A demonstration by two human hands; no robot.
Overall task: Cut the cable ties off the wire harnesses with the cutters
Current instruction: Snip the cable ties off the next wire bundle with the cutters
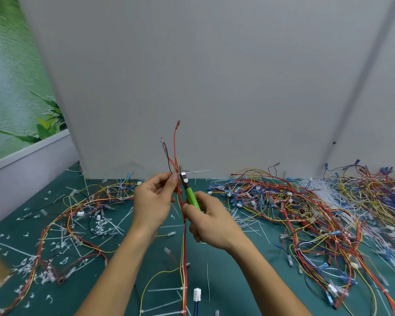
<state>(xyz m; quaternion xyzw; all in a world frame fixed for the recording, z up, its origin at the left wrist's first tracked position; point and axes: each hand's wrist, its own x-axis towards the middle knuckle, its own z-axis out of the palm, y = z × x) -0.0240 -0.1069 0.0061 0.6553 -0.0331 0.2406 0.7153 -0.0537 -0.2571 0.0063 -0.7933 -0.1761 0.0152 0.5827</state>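
My left hand pinches a red, yellow and black wire harness and holds it upright above the green table; its loose ends stick up past my fingers. My right hand grips green-handled cutters, whose dark jaws touch the wires right beside my left fingertips. A white cable tie tail juts out to the right at the jaws. The same harness hangs down between my forearms to the table, with more white ties around it low in the view.
A big tangled heap of harnesses covers the table's right side. A smaller bundle and several cut tie scraps lie on the left. A grey panel stands close behind, and a white connector lies near the front edge.
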